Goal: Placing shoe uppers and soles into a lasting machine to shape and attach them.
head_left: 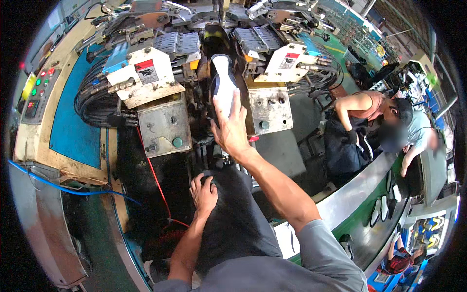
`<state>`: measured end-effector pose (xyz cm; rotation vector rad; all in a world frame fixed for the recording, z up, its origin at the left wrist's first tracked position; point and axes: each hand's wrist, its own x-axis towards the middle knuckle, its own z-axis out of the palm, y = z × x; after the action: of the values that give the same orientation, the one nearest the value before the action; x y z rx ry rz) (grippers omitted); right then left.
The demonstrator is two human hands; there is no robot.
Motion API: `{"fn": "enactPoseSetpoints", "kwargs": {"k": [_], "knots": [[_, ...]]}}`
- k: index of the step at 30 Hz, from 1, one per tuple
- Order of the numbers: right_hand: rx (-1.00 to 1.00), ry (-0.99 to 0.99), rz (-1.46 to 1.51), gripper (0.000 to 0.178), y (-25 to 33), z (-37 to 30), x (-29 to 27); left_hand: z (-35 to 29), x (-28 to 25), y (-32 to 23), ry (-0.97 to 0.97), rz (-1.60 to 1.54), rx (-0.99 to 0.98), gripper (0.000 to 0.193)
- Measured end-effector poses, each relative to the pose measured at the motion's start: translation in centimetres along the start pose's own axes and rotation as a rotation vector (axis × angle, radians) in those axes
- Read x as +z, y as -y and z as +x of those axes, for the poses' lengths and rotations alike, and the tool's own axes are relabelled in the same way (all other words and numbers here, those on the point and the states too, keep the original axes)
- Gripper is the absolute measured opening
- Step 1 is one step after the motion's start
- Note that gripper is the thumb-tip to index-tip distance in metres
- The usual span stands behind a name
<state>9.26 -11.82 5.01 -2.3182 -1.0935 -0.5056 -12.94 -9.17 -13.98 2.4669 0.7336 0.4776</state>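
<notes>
One white, waisted, shoe-shaped piece with a dark edge (223, 86), set upright-to-tilted between the machine's two halves. Right hand (232, 129) over its near end: grip apart, fingers spread, two fingertips seemingly touching it. Left hand (203, 195) by the dark-trousered knee (228, 199), fingers curled; cannot tell whether that grip is closed on anything. Flanking the piece: two grimy cream metal housings (141, 75), two scuffed grey metal boxes (165, 129), each showing a green button. At left, one beige button panel (41, 95) beside a blue board (80, 109). At right, a green-topped conveyor with a metal edge (348, 228) carries several shoes, including two pale-soled ones side by side (380, 211). Three co-workers (362, 109) beyond. Green floor, yellow line, upper right. Two red-and-white labels (147, 71), one per housing, bear dark pictograms; print too small to read.
</notes>
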Motion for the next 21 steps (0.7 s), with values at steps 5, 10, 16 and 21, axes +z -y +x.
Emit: {"fn": "enactPoseSetpoints", "kwargs": {"k": [5,10,16,21], "knots": [[0.021,0.007,0.038,0.08,-0.6,2.7,0.7,0.6,-0.1,0.0,-0.002,0.014,0.005,0.039],[0.049,0.014,0.045,0.082,-1.6,8.9,2.4,1.0,-0.5,0.0,0.01,-0.01,0.014,0.04],[0.076,0.066,0.024,0.078,-2.7,15.5,3.9,1.7,0.0,0.5,0.013,-0.051,0.029,0.041],[0.059,0.036,-0.038,0.081,-2.4,16.9,3.3,2.2,0.3,0.5,0.038,-0.019,0.028,0.04]]}}
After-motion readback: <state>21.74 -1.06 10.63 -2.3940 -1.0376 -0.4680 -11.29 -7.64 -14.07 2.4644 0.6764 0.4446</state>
